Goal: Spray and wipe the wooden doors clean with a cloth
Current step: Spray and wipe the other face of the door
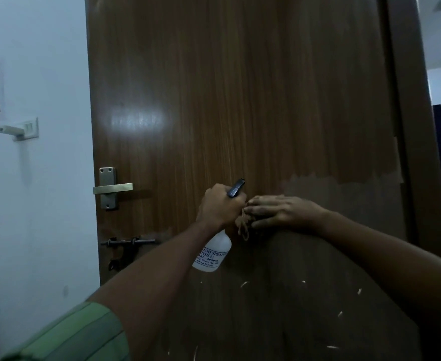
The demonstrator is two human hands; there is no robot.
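Observation:
A tall brown wooden door (240,100) fills the middle of the view. My left hand (218,205) grips the black trigger head of a white spray bottle (212,252), whose body hangs below my fist with blue print on it. My right hand (279,211) lies flat against the door at about handle height, fingers straight and pointing left. It presses a small brownish cloth (244,224) to the wood; a fold of the cloth hangs out from under the fingertips, right beside the bottle's neck. The rest of the cloth is hidden under the hand.
A brass lever handle (112,188) and a dark sliding bolt (129,242) sit on the door's left side. White wall at left carries a socket with a plugged charger (19,131) and a dangling cable. The dark door frame (417,126) stands at right, a room beyond.

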